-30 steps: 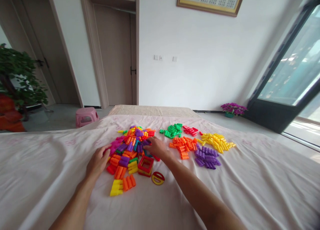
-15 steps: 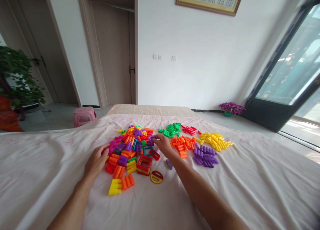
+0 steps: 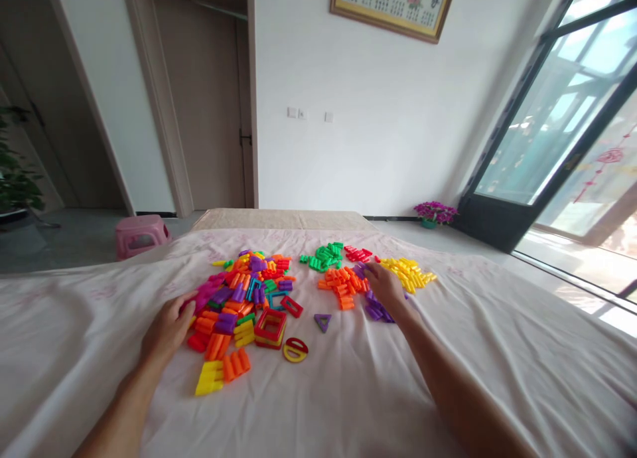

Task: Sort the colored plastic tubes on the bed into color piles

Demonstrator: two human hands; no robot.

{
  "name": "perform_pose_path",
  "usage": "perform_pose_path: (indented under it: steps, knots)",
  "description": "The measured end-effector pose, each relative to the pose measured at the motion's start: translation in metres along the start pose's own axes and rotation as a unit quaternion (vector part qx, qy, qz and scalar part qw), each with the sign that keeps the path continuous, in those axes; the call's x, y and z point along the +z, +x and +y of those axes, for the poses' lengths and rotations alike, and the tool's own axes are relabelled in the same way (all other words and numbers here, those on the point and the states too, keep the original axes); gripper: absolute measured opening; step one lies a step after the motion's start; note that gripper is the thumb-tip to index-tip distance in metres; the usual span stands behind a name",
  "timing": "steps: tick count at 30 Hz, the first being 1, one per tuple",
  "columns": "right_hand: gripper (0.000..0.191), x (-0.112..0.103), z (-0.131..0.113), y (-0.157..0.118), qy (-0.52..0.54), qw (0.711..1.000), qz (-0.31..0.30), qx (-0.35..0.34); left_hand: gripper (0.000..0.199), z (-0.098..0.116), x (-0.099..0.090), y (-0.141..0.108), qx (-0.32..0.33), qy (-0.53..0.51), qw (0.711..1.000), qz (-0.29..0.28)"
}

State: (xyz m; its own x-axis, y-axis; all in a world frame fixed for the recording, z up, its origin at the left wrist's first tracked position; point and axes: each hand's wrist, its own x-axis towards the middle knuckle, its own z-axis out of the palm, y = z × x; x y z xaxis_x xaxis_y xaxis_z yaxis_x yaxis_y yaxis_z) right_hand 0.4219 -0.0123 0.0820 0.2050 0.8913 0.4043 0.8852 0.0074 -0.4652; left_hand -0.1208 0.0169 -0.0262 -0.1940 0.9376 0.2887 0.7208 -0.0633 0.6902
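My right hand [image 3: 385, 284] is closed on a purple piece [image 3: 360, 270], between the orange pile [image 3: 344, 283] and the yellow pile [image 3: 409, 273]. Below its fingers lies the purple pile [image 3: 378, 308], partly hidden by the wrist. At the left edge of the large mixed pile [image 3: 239, 299], my left hand [image 3: 174, 318] touches the magenta pieces [image 3: 205, 293]; its fingertips are partly hidden, so a grip cannot be made out. Green pieces [image 3: 326, 256] and red pieces [image 3: 357, 253] form small piles at the back.
Red and yellow square frames [image 3: 271, 326], a round red and yellow piece [image 3: 295, 350] and a purple triangle [image 3: 322, 322] lie on the wrinkled cloth [image 3: 348, 391]. A pink stool [image 3: 142, 235] stands beyond the left edge, a flower pot [image 3: 428, 224] on the floor behind.
My right hand has moved from the mixed pile to the right, over the sorted piles, carrying a purple piece. My left hand remains by the magenta pieces. The camera view has turned right.
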Motion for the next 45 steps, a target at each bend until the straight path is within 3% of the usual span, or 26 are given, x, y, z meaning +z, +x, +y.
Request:
perform_pose_path:
  steps: [4, 7, 10, 15, 20, 26, 30, 35, 40, 45]
  knots:
    - [0.038, -0.027, 0.037, -0.009, -0.078, 0.994, -0.02, 0.07, 0.052, 0.003, -0.001, -0.001, -0.006, -0.004, 1.0, -0.004]
    - [0.041, -0.033, 0.049, -0.012, -0.109, 0.988, -0.023, 0.104, 0.051, 0.005, -0.001, -0.002, -0.011, -0.004, 1.0, 0.0]
    - [0.045, -0.026, 0.046, -0.013, -0.141, 0.987, -0.03, 0.066, 0.051, 0.004, -0.001, -0.002, -0.005, -0.006, 1.0, 0.003]
    - [0.063, -0.003, 0.025, -0.015, -0.205, 0.972, -0.111, -0.022, 0.05, 0.0, 0.0, 0.0, -0.005, -0.005, 1.0, 0.001]
    - [0.054, 0.003, 0.019, -0.021, -0.247, 0.961, -0.12, 0.018, 0.051, 0.0, 0.0, 0.0, -0.013, 0.002, 1.0, -0.002]
    - [0.039, -0.009, 0.021, -0.024, -0.246, 0.965, -0.084, 0.039, 0.051, -0.002, 0.001, 0.0, -0.007, 0.009, 1.0, 0.004]
    - [0.031, -0.003, -0.002, -0.018, -0.15, 0.985, -0.063, -0.058, 0.05, 0.001, 0.0, -0.001, 0.001, 0.01, 1.0, 0.013]
    - [0.027, 0.044, -0.068, -0.011, 0.012, 0.971, -0.147, -0.191, 0.052, 0.004, -0.001, -0.003, -0.006, 0.005, 1.0, 0.009]
    - [0.03, 0.088, -0.124, -0.007, -0.049, 0.968, -0.163, -0.185, 0.053, 0.007, -0.002, -0.004, 0.0, 0.005, 1.0, 0.007]
    - [0.032, 0.096, -0.127, -0.004, -0.092, 0.967, -0.173, -0.162, 0.053, 0.015, -0.005, -0.007, -0.013, 0.009, 1.0, 0.008]
